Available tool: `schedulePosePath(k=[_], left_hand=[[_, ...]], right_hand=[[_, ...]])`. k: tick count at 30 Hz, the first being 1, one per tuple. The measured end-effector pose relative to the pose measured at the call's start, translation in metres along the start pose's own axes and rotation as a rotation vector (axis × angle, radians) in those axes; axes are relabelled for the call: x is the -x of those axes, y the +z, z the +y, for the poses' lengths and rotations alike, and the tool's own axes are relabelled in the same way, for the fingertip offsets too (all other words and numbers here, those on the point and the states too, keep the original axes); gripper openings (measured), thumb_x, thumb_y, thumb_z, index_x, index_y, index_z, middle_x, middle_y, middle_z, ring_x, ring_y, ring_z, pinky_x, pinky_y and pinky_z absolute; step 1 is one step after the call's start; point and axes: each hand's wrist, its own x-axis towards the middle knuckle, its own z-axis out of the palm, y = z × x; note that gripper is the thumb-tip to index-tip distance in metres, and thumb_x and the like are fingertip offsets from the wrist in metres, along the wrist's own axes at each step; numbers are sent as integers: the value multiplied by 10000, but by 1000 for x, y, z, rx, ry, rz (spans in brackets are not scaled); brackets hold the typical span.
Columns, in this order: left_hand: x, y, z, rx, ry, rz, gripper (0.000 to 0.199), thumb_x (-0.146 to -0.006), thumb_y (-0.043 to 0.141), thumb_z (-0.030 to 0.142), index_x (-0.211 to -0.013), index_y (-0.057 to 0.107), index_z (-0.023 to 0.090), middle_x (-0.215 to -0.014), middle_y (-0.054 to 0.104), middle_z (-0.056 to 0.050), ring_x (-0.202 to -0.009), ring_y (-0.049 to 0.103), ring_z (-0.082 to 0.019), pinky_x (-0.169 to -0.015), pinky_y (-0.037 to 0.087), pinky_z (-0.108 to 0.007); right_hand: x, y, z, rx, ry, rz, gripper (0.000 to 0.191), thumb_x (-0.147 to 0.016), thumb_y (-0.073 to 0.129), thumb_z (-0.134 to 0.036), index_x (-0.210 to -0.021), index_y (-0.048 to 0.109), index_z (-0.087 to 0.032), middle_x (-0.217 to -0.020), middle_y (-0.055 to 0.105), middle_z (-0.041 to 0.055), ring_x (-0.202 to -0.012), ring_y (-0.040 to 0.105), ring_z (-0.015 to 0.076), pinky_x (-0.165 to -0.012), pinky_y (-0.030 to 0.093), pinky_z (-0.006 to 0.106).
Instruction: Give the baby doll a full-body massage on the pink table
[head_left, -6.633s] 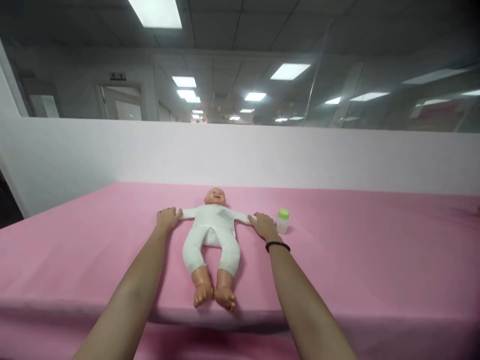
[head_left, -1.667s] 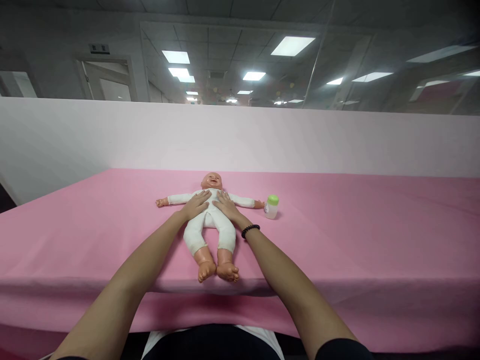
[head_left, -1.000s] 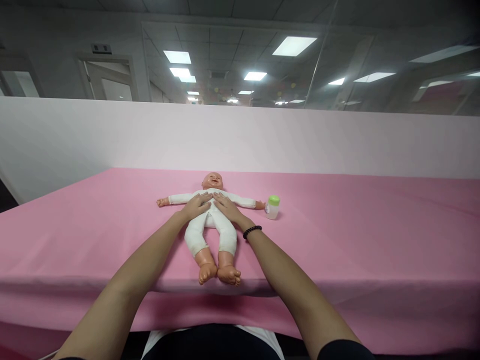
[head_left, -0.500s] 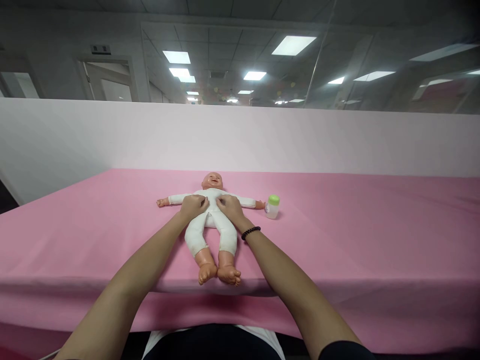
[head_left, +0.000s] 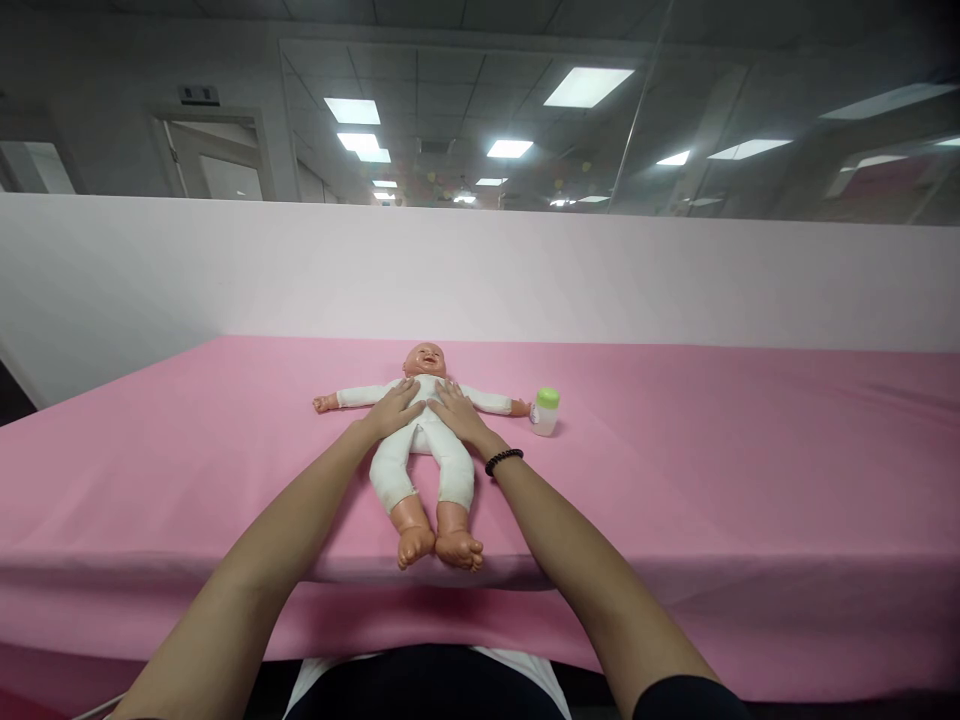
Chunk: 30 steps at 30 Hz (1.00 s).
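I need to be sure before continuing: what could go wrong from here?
The doll has an outstretched hand right beside the bottle; a sideways shift might tip the bottle.
Its feet lie near the edge of the table; a pull toward the person could slide them over.
The left hand and right hand rest on the torso; uneven pressure might shift the doll.

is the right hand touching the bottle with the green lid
Apart. The head view shows the right hand over the doll, with a strip of pink cloth plainly visible between it and the bottle.
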Motion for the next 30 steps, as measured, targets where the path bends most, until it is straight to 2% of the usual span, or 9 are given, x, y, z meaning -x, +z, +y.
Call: schedulePosePath(k=[2, 5, 9, 13, 16, 20, 24, 27, 30], left_hand=[[2, -1, 3, -87, -57, 42, 443, -919, 563, 498, -1164, 702, 157, -1398, 645, -227, -1410, 521, -414, -1194, 334, -540], [4, -3, 11, -246, -101, 60, 349, -931, 531, 442, -898, 701, 139, -1048, 745, -246, -1118, 685, -437, -1039, 440, -569], [6, -4, 18, -392, -79, 57, 360, -955, 474, 376, -782, 685, 141, -951, 751, -235, -996, 710, -394, -962, 471, -531], [7, -4, 21, -415, 2, -7, 383, -987, 421, 346, -918, 745, 155, -1042, 778, -178, -1016, 716, -318, -975, 494, -452], [6, -5, 19, -383, 55, -65, 420, -1004, 392, 332, -1211, 730, 195, -1264, 752, -110, -1152, 697, -271, -1055, 488, -411], [1, -3, 11, -347, 59, -134, 550, -1026, 340, 350, -1503, 550, 173, -1592, 514, -69, -1499, 452, -220, -1243, 336, -369], [0, -1, 6, -372, -69, -116, 667, -1024, 357, 470, -1567, 447, 94, -1664, 369, -161, -1565, 337, -300, -1243, 330, -445], [2, -2, 9, -421, -168, -48, 695, -1012, 373, 541, -1491, 516, 57, -1563, 499, -248, -1442, 512, -361, -1114, 446, -461], [3, -4, 16, -489, -215, 10, 587, -993, 411, 539, -1161, 720, 70, -1181, 740, -256, -1112, 710, -378, -920, 509, -447]], right_hand=[[2, 0, -2, 14, 41, 50, 703, -1055, 460, -520, -1610, 387, -94, -1701, 262, 198, -1604, 208, 348, -1284, 193, 549], [4, -1, -5, 19, 51, 146, 529, -1051, 480, -431, -1420, 604, -74, -1507, 558, 241, -1446, 495, 353, -1207, 350, 481], [4, -3, -9, -27, -64, 165, 327, -1034, 489, -299, -1110, 774, -158, -1213, 761, 137, -1175, 690, 281, -1090, 471, 388], [3, -2, -9, -98, -204, 118, 353, -1033, 483, -270, -1250, 750, -194, -1348, 716, 74, -1273, 656, 221, -1140, 459, 338], [2, -2, -7, -117, -231, 50, 454, -1048, 444, -291, -1438, 636, -160, -1528, 576, 84, -1441, 525, 202, -1235, 366, 351], [-1, -2, -2, -85, -171, -46, 566, -1068, 421, -354, -1586, 458, -128, -1683, 335, 93, -1589, 282, 221, -1317, 178, 417], [-1, -1, -1, -44, -54, -36, 693, -1071, 422, -479, -1645, 327, -103, -1723, 211, 128, -1625, 141, 282, -1316, 127, 510], [2, -1, -4, -18, 11, 45, 726, -1057, 451, -524, -1613, 379, -63, -1699, 275, 187, -1601, 232, 314, -1294, 217, 476], [5, -1, -7, 11, 39, 159, 532, -1039, 503, -435, -1403, 625, -66, -1487, 579, 236, -1418, 527, 346, -1175, 388, 437]])
